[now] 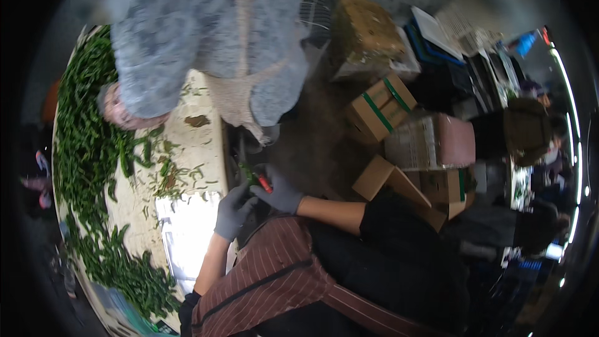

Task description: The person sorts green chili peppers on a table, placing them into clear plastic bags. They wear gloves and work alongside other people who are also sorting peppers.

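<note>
My left hand [233, 213], in a grey glove, is at the table's near edge. Its fingertips close on a green chili pepper [249, 174] that sticks out between both hands. My right hand [282, 193], gloved alike, grips a small tool with a red handle [265, 183]; its blade cannot be made out. The hands almost touch, just in front of my striped brown apron [276, 252]. Beside my left forearm a bright, glaring white tray or sheet [187, 234] lies on the pale table [140, 210].
Heaped green chili peppers [84, 126] run along the table's far side, with a second pile [135, 281] nearer me. Stem scraps [171, 173] litter the middle. Close by, a co-worker in a grey-blue fleece [206, 32] leans over the table. Cardboard boxes [381, 105] stand on the floor to the right.
</note>
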The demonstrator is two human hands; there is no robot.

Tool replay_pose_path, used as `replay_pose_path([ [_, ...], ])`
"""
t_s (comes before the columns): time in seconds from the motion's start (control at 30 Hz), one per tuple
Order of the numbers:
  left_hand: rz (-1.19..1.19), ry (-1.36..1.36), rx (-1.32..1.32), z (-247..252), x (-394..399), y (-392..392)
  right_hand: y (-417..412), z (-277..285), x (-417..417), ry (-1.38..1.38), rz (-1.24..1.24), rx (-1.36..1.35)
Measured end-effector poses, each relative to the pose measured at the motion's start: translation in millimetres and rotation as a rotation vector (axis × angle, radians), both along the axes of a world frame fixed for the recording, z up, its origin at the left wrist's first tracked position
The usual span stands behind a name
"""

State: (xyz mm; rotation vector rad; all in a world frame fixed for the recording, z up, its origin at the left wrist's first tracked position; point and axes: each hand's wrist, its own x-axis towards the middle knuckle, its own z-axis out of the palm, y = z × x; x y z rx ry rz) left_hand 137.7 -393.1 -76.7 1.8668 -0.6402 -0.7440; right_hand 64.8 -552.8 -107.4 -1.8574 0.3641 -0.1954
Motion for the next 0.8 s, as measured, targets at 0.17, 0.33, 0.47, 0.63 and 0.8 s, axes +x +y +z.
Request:
replay_pose_path([
  [0.17, -0.371, -0.252, 0.073, 13.5, -13.9, -40.6, -95.2, -55.3, -125.8, 0.380, -0.271, -0.360],
  [0.33, -0.364, -0.167, 0.154, -1.8, -20.6, -19.4, -198.4, -32.4, -261.7, 1.297, -0.573, -0.353],
  [0.47, -0.297, -0.211, 0.207, -0.3, -17.4, 10.4, -224.7, -94.4, -330.2, 1.400, -0.471, -0.459],
  [0.63, -0.127, -0.223, 0.191, -18.1, 11.8, 47.5, -147.4, -99.5, -182.5, 0.573, -0.215, -0.268],
  [0.8, 0.295, -0.112, 0.132, -22.8, 60.4, 93.8, -53.6, -26.8, -6.4, 0.185, 0.321, -0.404],
])
